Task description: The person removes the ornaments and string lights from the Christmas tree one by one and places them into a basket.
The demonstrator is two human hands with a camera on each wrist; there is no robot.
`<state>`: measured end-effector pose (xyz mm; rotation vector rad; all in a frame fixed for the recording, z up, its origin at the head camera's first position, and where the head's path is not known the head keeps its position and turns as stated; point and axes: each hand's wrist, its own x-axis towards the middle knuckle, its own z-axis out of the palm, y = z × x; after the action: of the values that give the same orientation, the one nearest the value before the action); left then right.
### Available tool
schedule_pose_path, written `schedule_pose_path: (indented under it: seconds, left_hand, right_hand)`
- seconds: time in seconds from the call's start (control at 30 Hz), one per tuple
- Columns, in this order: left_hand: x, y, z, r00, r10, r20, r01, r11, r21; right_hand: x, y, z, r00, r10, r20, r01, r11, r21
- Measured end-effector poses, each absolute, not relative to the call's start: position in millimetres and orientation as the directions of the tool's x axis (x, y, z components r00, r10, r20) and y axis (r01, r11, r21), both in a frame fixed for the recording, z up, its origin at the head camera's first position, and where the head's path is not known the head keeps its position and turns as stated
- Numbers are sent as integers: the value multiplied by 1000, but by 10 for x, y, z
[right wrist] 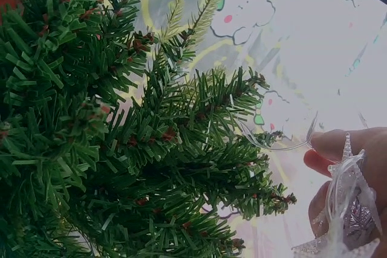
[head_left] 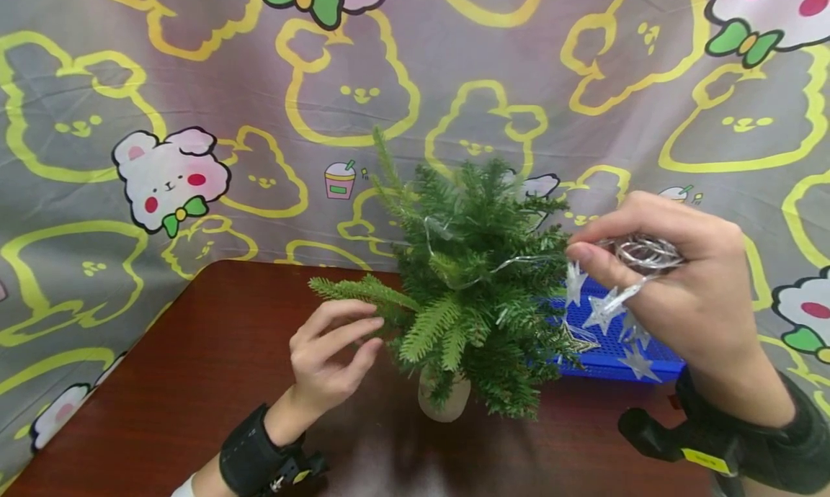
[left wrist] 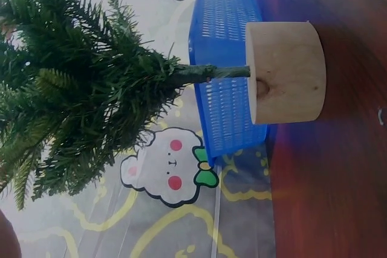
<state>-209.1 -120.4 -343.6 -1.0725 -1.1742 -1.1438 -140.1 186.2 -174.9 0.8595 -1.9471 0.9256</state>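
Observation:
A small artificial Christmas tree (head_left: 467, 302) stands upright on a round wooden base (left wrist: 287, 72). My right hand (head_left: 681, 281), at the tree's right side, pinches a clear star string light (head_left: 638, 263) between thumb and fingers, its coiled wire gathered in the palm. Clear plastic stars (head_left: 601, 311) dangle below that hand. From the fingertips a thin wire (head_left: 519, 259) runs left across the upper branches. My left hand (head_left: 333, 356) is at the tree's left side, fingers loosely bent, fingertips right at a lower branch (head_left: 363, 289).
Behind the tree to the right sits a blue perforated basket (head_left: 622, 369) on the dark red-brown table (head_left: 246, 338). A gold-edged star ornament (head_left: 580, 341) shows by the tree's right branches. A patterned cloth (head_left: 246, 72) hangs behind the table.

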Motion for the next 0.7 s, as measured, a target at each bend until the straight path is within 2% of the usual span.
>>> schedule_pose_path:
  seconds: [0.07,0.13,0.2,0.3,0.4,0.5,0.6,0.7]
  left_hand:
    - [-2104,-1208,-3417,45,-205,978,991,132,-18]
    - [-2116,-1209,-3400,8,-336,942,994,106,29]
    - [-2142,-1226,-3403,-72,-430,900,994,41,99]
    - [-2178,-1277,-3429,-238,-484,842,971,-104,215]
    - [-2211,-1338,-3484,-392,-432,812,919,-219,327]
    - [-2232,-1376,-3535,-504,-316,804,857,-298,420]
    - [-2256,-1392,-3580,-557,-160,815,813,-307,495]
    - [-2279,-1381,-3603,-565,-39,824,797,-284,533]
  right_hand:
    - [-1403,1865,-1753,-454,-232,860,-812,505,-293]
    - [-1405,1866,-1755,-457,-232,859,-810,507,-294]
    - [-1407,1870,-1757,-462,-233,856,-805,516,-294]
    - [-1409,1878,-1764,-468,-234,852,-802,516,-299]
    - [-1407,1880,-1766,-480,-236,845,-798,519,-308]
    - [-1395,1870,-1754,-499,-238,834,-785,532,-318]
    - [-1380,1863,-1746,-520,-239,820,-773,540,-333]
    - [-1377,1848,-1744,-529,-244,813,-790,492,-367]
